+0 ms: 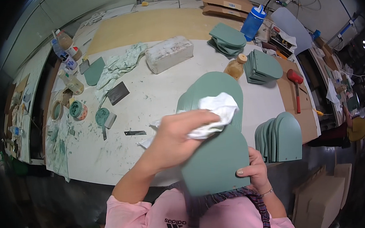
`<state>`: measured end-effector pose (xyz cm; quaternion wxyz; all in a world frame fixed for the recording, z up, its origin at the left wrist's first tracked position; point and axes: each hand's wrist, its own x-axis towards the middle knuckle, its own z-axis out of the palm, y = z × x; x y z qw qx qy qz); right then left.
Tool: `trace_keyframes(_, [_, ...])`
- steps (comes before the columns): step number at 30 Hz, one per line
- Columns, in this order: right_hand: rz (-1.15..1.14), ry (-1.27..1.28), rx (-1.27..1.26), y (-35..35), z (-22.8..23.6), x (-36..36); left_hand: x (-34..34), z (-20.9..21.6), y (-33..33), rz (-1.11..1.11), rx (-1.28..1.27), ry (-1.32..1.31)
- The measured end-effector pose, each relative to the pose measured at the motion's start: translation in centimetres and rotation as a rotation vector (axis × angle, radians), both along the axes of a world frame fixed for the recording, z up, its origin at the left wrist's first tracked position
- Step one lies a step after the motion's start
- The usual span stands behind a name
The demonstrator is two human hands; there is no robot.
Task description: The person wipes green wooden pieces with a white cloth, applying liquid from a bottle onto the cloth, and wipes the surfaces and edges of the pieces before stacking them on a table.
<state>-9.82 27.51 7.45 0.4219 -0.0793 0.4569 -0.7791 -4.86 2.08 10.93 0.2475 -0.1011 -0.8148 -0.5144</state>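
Note:
My right hand [255, 170] grips the lower right edge of a green round-topped panel [216, 162], thumb on its face and fingers behind. The panel is tilted up in front of my body. My left hand [182, 133] is closed on a crumpled white cloth [216, 113], which lies against the panel's upper part. Behind it, a stack of matching green panels [216, 83] rests on the white table and is partly hidden by my hand and the cloth.
More green panels stand upright [289, 137] at the right, near a red mallet [295, 81]. Toward the back are a pale block [169, 55], a stained rag [121, 65] and a blue bottle [253, 22]. Left of my hand lie a dark blade [135, 133] and a tub of green paste [78, 109].

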Motion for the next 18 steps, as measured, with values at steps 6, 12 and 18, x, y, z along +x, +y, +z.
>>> trace_keyframes(6, [0.040,0.042,0.036,0.7,-0.1,0.4,-2.3,-0.7,0.1,-0.002,0.323,-0.315])
trace_keyframes(12, [0.043,0.064,0.048,1.3,-0.2,0.6,-2.1,-0.2,-1.3,0.139,0.510,-0.191])
trace_keyframes(18, [0.101,0.057,0.099,0.7,0.0,0.7,-1.5,0.9,1.9,-0.010,-0.208,-0.193])
